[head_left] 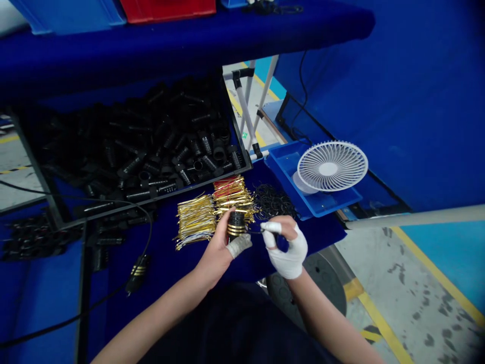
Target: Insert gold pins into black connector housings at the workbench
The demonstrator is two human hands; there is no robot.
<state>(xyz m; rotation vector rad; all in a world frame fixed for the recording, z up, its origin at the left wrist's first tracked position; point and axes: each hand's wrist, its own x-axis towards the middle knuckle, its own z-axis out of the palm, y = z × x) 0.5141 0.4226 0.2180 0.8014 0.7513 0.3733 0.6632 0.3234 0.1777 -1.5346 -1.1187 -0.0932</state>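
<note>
My left hand (223,240), its thumb wrapped in pale tape, is closed around a black cylindrical part (237,218) with gold bands. The part stands roughly upright above the blue cloth. To its right, my right hand (287,245) wears a white glove with some fingers bare and is pinched shut. A thin black strand (254,232) runs from its fingertips toward the part; whether it is a ring or a cord I cannot tell. Behind my hands lie bundles of gold and silver strips (196,220), beside a pile of thin black rings (273,201).
A large tray (242,146) of black cylindrical parts stands at the back left. On the right, a white fan (328,169) sits over a blue bin (322,205). A black cable (102,298) with a gold-banded piece (138,270) crosses the left. A shelf (189,43) overhangs the back.
</note>
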